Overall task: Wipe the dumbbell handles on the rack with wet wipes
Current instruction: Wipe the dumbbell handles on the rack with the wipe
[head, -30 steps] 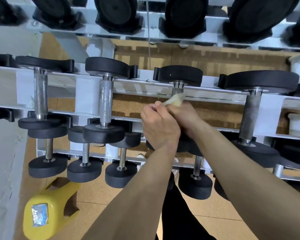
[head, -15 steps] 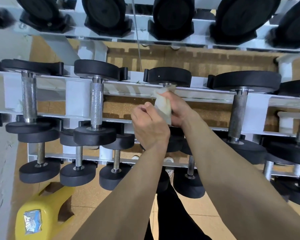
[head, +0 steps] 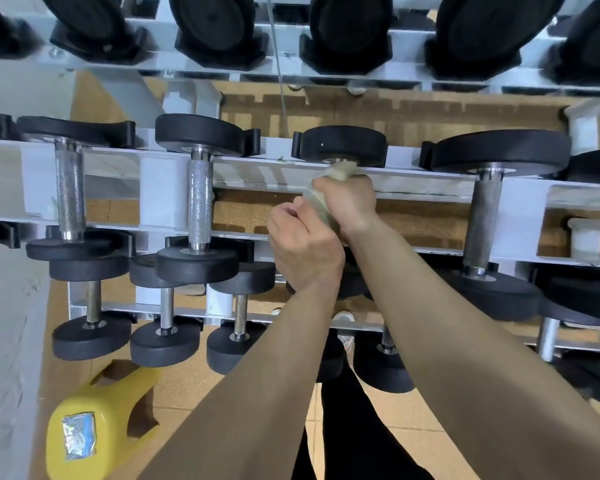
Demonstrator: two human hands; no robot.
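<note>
Right hand (head: 347, 202) clamps the pale crumpled wet wipe (head: 321, 207) round the black round-headed dumbbell's (head: 340, 145) handle on the white steel rack (head: 160, 188), up by the far head. The handle runs straight away from them. Left hand (head: 302, 247) is curled just below, and I can't tell what it grips.

no legible text, label on yellow kettlebell (head: 99, 427) too blurred
</note>
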